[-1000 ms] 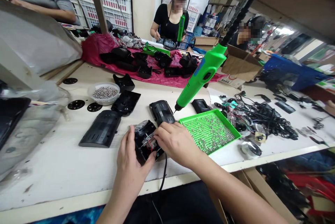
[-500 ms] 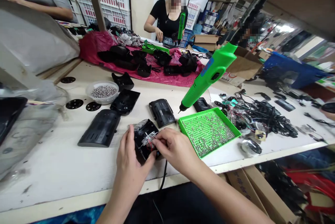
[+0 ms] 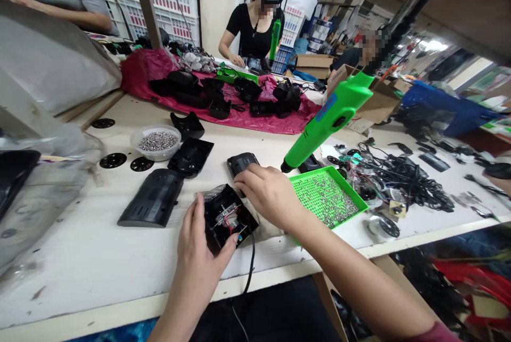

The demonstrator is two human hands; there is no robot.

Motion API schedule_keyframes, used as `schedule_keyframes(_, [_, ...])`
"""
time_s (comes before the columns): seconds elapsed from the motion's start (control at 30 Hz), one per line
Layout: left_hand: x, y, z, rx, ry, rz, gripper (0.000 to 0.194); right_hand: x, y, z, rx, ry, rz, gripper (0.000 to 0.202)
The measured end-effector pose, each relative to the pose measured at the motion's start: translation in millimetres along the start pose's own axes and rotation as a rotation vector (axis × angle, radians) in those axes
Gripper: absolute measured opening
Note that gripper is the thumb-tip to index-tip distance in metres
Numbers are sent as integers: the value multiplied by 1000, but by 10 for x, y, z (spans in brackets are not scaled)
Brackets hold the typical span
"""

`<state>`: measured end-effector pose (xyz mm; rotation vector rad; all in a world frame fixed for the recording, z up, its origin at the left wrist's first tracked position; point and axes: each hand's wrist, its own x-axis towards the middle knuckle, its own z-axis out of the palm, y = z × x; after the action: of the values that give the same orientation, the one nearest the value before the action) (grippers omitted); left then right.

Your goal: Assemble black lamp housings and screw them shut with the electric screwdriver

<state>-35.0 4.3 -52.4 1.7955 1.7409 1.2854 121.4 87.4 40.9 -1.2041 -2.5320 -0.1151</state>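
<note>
My left hand (image 3: 203, 249) grips an opened black plastic housing (image 3: 211, 225) from its left and near sides, thumb along the near edge. Inside the housing sit a small metal motor assembly (image 3: 228, 216) and red wires; a black cable (image 3: 252, 262) runs from it over the table edge. My right hand (image 3: 269, 193) reaches over a black curved cover (image 3: 241, 160) just beyond the housing. Its fingers are stretched and slightly bent, hiding much of the cover; whether they touch it I cannot tell. A second cover (image 3: 151, 198) lies at the left.
A green electric screwdriver (image 3: 327, 121) hangs above a green tray (image 3: 361, 209) of screws, close to my right hand. A bowl (image 3: 155, 145) of small metal parts and black discs (image 3: 113, 160) lie left. Tangled cables (image 3: 407, 177) lie right. A co-worker (image 3: 255, 33) sits opposite.
My right hand has left the wires inside the housing and moved away from me to the black cover. My left hand stays on the housing. The screwdriver has shifted slightly right.
</note>
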Motion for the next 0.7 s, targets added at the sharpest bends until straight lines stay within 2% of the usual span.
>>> schedule_keyframes(0.1, [-8,7,-30,-77,-39,-58,84,-162,-12,-13,105,24,141,27])
schedule_keyframes(0.2, [-4,26,-92,-289,-113,-216,78,-283,57,-4,163,26,277,28])
schedule_keyframes(0.27, [3,33,-136,-439,-110,-331,69,-305,125,24,144,1,320,31])
schedule_keyframes(0.37, [13,17,-175,-534,-65,-433,61,-260,195,99,94,-39,309,38])
schedule_keyframes(0.57, [17,-11,-169,-579,-24,-437,59,-81,183,290,-131,-130,293,58])
schedule_keyframes(0.7, [18,12,-172,-575,-14,-431,58,-35,185,331,-151,-184,328,72])
